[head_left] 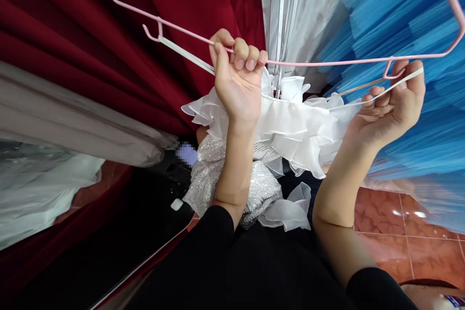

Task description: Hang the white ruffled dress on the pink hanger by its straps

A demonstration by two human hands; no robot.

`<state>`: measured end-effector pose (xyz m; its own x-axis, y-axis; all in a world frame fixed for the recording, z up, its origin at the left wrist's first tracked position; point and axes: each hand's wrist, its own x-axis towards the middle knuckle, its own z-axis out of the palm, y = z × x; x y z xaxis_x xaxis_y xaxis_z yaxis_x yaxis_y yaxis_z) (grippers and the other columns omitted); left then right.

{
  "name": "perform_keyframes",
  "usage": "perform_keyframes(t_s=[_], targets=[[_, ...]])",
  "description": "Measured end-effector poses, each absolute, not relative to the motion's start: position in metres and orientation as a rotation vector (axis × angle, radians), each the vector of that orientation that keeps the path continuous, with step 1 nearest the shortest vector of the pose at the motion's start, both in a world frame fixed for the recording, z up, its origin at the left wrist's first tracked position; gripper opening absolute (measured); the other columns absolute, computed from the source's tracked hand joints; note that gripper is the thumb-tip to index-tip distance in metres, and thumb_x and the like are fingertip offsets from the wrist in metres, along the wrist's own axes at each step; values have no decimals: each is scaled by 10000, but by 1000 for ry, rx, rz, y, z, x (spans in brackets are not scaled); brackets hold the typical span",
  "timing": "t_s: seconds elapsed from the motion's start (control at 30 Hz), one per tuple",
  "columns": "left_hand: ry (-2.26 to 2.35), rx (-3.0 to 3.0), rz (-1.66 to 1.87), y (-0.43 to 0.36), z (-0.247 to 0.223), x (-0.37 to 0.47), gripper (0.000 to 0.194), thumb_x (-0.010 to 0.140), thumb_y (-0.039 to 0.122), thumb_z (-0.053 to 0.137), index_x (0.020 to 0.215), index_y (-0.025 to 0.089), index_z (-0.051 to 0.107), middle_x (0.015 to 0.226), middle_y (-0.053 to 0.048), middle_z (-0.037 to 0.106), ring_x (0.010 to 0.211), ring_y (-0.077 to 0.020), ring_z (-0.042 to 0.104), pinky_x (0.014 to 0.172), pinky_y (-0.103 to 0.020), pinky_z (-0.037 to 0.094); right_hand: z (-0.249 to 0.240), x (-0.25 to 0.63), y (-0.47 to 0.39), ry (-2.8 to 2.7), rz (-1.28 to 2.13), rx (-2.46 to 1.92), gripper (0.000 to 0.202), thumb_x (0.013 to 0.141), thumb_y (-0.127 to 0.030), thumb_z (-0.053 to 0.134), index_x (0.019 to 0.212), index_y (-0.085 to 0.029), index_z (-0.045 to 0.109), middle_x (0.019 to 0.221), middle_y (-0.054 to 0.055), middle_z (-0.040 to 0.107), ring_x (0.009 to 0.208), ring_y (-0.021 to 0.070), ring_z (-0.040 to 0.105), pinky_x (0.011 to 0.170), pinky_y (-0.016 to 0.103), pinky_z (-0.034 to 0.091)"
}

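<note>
My left hand (pixel 240 77) is closed around the lower bar of a pink clothes hanger (pixel 316 64), left of its middle. At the hanger's right hook, my right hand (pixel 388 101) pinches a thin white strap (pixel 395 86) between thumb and finger. Another white strap (pixel 187 55) is looped over the left hook. Both straps run to a dress with white ruffles (pixel 298 123) and a silver sequined part (pixel 263 184), which hangs below the hanger in front of my body. The hanger's top is out of view.
Dark red fabric (pixel 232 0) hangs at the left and back, with pale grey fabric (pixel 72 111) lower left. Blue tulle (pixel 410 121) fills the right side. Metal poles (pixel 286 9) stand behind the hanger. Red-brown floor tiles (pixel 385 213) show at lower right.
</note>
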<state>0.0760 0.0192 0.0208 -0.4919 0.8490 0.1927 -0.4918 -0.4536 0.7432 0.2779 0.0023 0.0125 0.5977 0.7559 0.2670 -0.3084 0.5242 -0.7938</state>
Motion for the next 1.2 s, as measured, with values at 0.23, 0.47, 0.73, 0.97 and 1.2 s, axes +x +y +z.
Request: perform_keyframes(t_s=[0.23,0.47,0.73,0.97,1.2], targets=[[773,703,2030,17,25,77,287,1021,343,274,788,254,417,622,-2,336,592,-167,465,686,-295,435,9,278,13,-786,610,-808,132,796,-101,581,797,-179,686,766,12,706,513,85,639,442,184,526],[691,661,2028,16,24,82,255,1007,345,339,776,265,412,625,-4,304,590,-173,415,690,-294,417,24,270,7,-810,302,-937,334,669,27,490,792,-264,598,802,-63,557,643,76,580,558,217,534],[394,637,2033,13,27,93,221,1012,243,277,826,228,396,683,12,249,608,-123,382,753,-292,456,28,229,-16,-1412,1060,-900,207,815,-119,518,735,-228,676,687,14,662,672,154,638,639,307,528],[505,689,1922,6,28,102,242,1007,326,292,814,242,412,775,-9,421,872,-132,588,1007,-360,482,16,206,35,-964,1460,-494,288,870,-461,561,1032,-223,577,1135,27,670,1085,170,640,1040,352,482],[937,1024,1609,-39,44,60,264,976,353,403,961,191,610,1050,-74,653,1068,-218,657,1014,-420,484,8,205,40,-910,1426,-419,467,739,-575,661,695,-256,324,682,-13,372,883,195,576,679,328,542]])
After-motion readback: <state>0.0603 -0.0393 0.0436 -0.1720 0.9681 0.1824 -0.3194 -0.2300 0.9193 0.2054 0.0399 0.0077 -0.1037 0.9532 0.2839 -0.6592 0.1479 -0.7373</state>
